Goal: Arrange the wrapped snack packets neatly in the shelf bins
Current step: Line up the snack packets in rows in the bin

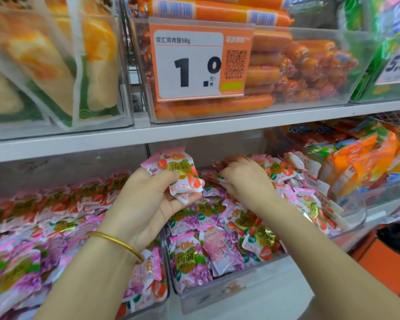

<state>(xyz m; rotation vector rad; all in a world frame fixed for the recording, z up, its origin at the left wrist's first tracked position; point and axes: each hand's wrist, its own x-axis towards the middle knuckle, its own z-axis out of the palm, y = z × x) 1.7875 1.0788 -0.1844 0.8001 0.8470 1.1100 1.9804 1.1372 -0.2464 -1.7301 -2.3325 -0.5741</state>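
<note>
In the head view, the left hand is raised palm-up above the divide between two clear bins and grips a small stack of strawberry packets. Its thumb is pressed across the stack's printed front and the other fingers are curled underneath, so the stack stands nearly upright between them. A gold bangle circles that wrist. Just to the right of those fingertips, the right hand reaches palm-down into the middle bin. Its fingers are bent and drawn together, and they close on the loose packets at the far end of the pile. That spot is blurred, so how many packets they pinch cannot be told. Below and toward the viewer from both sets of fingers, the rest of the loose packets lie jumbled in the bin, pink, purple and strawberry-printed, facing different ways. To the left of the left fingers, neighbouring packets of the same kind fill the next bin in overlapping rows. Right of the right fingers sits a bin of orange packets. Above both hands runs the white shelf edge. Above it hangs a price tag reading 1.0, in front of stacked orange sausages.
</note>
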